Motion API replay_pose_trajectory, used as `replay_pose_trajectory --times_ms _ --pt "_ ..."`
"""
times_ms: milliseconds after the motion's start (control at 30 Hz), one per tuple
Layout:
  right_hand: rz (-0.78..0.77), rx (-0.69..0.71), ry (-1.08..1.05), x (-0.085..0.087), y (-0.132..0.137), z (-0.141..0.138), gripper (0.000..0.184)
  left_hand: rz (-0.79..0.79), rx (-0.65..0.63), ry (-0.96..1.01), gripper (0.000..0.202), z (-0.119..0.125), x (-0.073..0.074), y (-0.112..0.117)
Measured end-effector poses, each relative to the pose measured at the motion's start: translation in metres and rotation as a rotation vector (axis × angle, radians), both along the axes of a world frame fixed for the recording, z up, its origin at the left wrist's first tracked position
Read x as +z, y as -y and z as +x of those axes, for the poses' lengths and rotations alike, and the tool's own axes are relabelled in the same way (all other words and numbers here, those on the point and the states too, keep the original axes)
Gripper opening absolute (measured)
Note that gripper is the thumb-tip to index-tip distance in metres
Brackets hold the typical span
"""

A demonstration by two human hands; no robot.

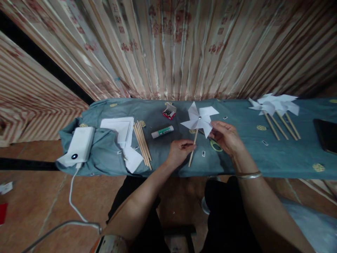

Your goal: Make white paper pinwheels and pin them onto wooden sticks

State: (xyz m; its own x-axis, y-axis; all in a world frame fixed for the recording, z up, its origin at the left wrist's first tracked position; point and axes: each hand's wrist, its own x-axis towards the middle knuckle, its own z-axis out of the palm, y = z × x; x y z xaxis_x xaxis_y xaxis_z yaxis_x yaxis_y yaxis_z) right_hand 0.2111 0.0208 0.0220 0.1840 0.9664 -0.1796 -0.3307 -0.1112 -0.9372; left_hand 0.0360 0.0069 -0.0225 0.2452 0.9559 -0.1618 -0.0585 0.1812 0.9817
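Observation:
A white paper pinwheel (196,121) with a metal pin at its centre is held over the cloth-covered table. My left hand (181,150) is closed, pinching the pinwheel's wooden stick (191,157) between thumb and fingertips. At the lower right blade, my right hand (225,136) has its thumb and fingers closed on the paper's edge; the exact contact is partly hidden. Scissors with a green handle (216,145) lie partly hidden beside my right hand. A glue stick (162,131) and a small open red box of pins (169,111) lie left of the pinwheel.
Several wooden sticks (142,142) lie beside white paper sheets (129,124) on the left. A white power bank (80,144) with a cable (72,196) rests at the left end. Several finished pinwheels (279,105) and a dark phone-like object (326,133) lie right. A curtain (168,52) hangs behind.

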Motion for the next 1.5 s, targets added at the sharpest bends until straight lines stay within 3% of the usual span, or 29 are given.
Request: replay_pose_trajectory --times_ms 700,1133,1233,1400,1500 --pt "-0.039 0.065 -0.011 -0.002 -0.002 -0.016 0.033 -0.039 0.017 -0.002 0.01 0.001 0.004 -0.003" --pt "-0.044 0.057 0.037 -0.002 -0.002 -0.012 0.038 -0.098 0.049 0.061 0.016 -0.004 0.003 -0.003" --pt "-0.014 -0.031 0.103 0.0 -0.002 -0.001 0.038 -0.117 0.034 0.089 0.021 -0.006 0.004 -0.004" --pt "0.109 -0.316 0.209 0.0 -0.007 0.023 0.033 -0.168 -0.047 0.12 0.032 -0.008 0.009 -0.001" --pt "0.068 -0.261 0.182 0.001 -0.009 0.032 0.036 -0.204 -0.138 0.134 0.035 -0.007 0.013 0.003"
